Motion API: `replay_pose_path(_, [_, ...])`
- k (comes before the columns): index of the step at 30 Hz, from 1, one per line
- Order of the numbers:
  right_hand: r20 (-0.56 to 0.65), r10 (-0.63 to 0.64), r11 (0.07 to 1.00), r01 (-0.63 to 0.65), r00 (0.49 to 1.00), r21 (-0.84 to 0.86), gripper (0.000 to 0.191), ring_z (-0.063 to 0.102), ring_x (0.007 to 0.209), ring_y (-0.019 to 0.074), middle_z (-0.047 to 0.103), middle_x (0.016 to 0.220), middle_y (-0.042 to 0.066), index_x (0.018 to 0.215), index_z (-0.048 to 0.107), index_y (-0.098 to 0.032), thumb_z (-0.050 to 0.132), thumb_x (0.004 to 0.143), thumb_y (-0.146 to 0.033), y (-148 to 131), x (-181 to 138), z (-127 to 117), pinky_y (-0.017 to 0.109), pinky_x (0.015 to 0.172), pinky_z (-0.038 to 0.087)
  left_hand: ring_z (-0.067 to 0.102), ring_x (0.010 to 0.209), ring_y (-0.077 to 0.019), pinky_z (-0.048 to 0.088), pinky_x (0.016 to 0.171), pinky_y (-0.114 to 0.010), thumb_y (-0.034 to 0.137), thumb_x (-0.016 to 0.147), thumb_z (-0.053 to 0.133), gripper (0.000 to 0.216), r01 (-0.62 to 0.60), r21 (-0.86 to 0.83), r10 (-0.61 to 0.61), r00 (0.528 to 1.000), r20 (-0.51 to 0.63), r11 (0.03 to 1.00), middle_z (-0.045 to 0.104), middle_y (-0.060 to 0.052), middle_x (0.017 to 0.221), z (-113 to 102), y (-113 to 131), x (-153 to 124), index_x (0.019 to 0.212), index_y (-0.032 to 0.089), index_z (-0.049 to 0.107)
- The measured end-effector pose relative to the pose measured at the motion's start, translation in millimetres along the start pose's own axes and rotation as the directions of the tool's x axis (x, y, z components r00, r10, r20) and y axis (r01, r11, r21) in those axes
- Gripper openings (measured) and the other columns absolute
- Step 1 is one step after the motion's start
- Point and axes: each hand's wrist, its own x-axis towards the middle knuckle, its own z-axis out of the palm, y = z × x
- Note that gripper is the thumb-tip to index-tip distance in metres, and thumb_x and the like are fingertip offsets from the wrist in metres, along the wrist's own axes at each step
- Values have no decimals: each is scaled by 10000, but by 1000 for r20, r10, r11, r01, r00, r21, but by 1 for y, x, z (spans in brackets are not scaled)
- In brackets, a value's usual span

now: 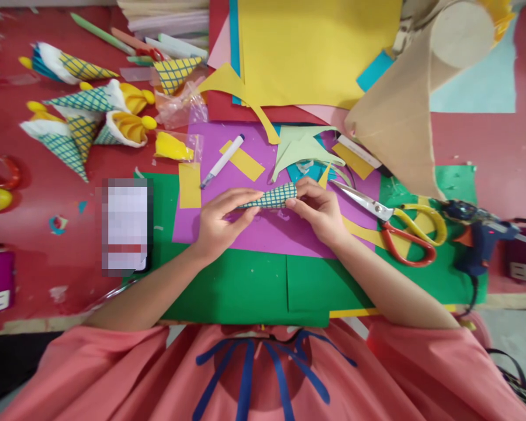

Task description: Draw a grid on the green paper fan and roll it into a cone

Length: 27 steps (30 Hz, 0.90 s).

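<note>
Between my hands lies a small pale green foam cone [274, 196] with a dark crosshatch pattern, its narrow end to the left. My left hand [223, 221] pinches the tip between thumb and fingers. At the wide end, my right hand [318, 210] grips the rim with thumb and forefinger. Below the cone is a purple sheet [188, 225] on a green sheet [245, 286]. Scissors [388, 219] with a red and a yellow handle rest open just right of my right hand. A white marker [222, 161] sits beyond my left hand.
Finished-looking paper ice cream cones [87, 117] cluster at the back left. A pixelated phone-like rectangle [127, 225] is at left. The glue gun [482, 240] stands at right, near a large tan cone [398, 111]. Foam scraps [304, 149] and yellow sheets [319, 52] lie behind.
</note>
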Motion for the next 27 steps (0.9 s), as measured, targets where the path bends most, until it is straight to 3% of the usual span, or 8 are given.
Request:
replay_pose_path(3, [54, -1, 1000, 0, 999, 15, 196, 536, 719, 113, 544, 707, -7, 644, 630, -194, 673, 799, -307, 1, 0, -1, 280, 702, 462, 658, 956, -135, 540, 841, -259, 147, 805, 655, 262, 19, -51, -19, 1000, -7, 998, 715, 4, 1009, 1, -1, 1, 1034, 268, 692])
replay_pose_path(12, [36, -70, 998, 70, 997, -2, 27, 537, 813, 118, 557, 807, -2, 762, 707, -230, 696, 782, -244, 3, 0, 0, 288, 768, 440, 639, 997, -137, 535, 884, -290, 153, 819, 644, 270, 8, -60, -7, 1000, 27, 998, 691, -7, 1042, -1, 0, 2, 1058, 274, 683])
replay_pose_path(19, [76, -73, 992, 64, 994, 110, 65, 570, 871, 110, 598, 866, -13, 802, 695, -251, 678, 793, -190, 6, 2, -4, 291, 835, 455, 652, 918, -113, 538, 819, -249, 160, 815, 659, 175, 21, -80, -33, 988, -151, 997, 713, 12, 928, -1, 0, 5, 945, 265, 711])
replay_pose_path(23, [123, -33, 989, 14, 992, 149, 40, 582, 898, 113, 599, 920, -7, 742, 698, -236, 716, 753, -203, 6, 3, -5, 298, 847, 472, 657, 904, -121, 546, 798, -261, 209, 822, 659, 112, 69, -101, -84, 986, -147, 993, 711, 8, 909, 0, -1, 6, 914, 252, 707])
replay_pose_path(27, [42, -30, 991, 24, 999, 132, 17, 588, 939, 124, 614, 929, 0, 760, 699, -235, 709, 759, -222, 6, 4, -3, 320, 897, 463, 652, 924, -131, 538, 836, -286, 248, 826, 657, 99, 96, -128, -115, 981, -153, 987, 703, 1, 928, -1, -3, 6, 916, 247, 698])
